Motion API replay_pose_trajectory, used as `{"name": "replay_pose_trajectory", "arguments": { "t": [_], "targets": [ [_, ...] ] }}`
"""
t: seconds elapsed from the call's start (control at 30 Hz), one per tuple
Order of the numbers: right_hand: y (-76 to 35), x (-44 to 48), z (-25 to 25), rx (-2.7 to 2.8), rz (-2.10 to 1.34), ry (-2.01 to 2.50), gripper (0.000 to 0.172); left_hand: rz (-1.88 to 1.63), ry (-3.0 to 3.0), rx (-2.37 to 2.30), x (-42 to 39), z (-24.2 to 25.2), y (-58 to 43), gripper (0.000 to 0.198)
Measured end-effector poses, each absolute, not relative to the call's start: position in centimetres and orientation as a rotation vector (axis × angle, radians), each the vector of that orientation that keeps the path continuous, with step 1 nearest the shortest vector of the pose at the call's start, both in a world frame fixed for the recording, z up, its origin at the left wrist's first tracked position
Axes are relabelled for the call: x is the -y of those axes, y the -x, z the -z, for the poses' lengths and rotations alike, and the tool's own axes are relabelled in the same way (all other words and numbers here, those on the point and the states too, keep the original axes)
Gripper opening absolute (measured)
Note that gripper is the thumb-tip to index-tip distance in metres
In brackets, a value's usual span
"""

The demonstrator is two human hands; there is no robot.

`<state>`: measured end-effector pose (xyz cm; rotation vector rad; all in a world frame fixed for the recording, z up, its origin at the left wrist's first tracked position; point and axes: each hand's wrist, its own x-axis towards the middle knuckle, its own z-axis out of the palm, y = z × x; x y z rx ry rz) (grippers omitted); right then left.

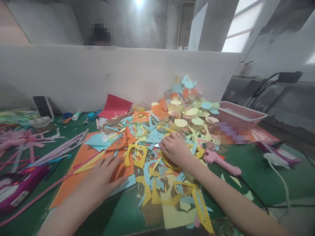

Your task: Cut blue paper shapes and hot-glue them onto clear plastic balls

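Note:
My left hand point(105, 173) hovers over or rests on orange paper sheets point(71, 177), its fingers apart and nothing seen in it. My right hand point(177, 150) lies palm down on a heap of paper scraps point(152, 167) with its fingers curled. Under its palm shows a curved yellow edge point(169, 163); the rest of that thing is hidden. A yellow sheet with a round cut-out point(144, 160) lies between both hands. To the right of my right hand is a pink glue gun point(222, 162) with a black cord.
Paper discs and clear domes pile up point(187, 108) at the back, beside a pink basin point(241, 113). Pink and lilac strips point(59, 149), a magenta device point(22, 186) and a phone point(43, 106) stand left. A white partition point(86, 75) borders the green table point(103, 218).

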<state>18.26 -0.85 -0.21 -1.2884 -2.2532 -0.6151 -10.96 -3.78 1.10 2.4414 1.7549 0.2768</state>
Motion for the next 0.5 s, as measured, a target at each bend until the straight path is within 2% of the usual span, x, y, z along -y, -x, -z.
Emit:
{"name": "replay_pose_trajectory", "arguments": {
  "t": [0.07, 0.23, 0.37, 0.5],
  "targets": [
    [-18.1, 1.2, 0.2, 2.254, 0.612, 1.218, 0.033, -0.253, -2.314, -1.947, 5.8, 0.4, 11.4, 0.051],
    [-18.0, 1.8, 0.1, 2.26, 0.617, 1.099, 0.034, -0.384, -2.287, -2.188, 7.5, 2.3, 11.0, 0.043],
    [-17.9, 2.0, 0.0, 2.237, 0.636, 1.067, 0.034, -0.35, -2.326, -2.221, 7.7, 2.4, 10.6, 0.037],
    [-17.9, 2.1, -0.2, 2.239, 0.621, 1.046, 0.033, -0.366, -2.345, -2.261, 7.8, 2.5, 10.5, 0.04]
  ]
}}
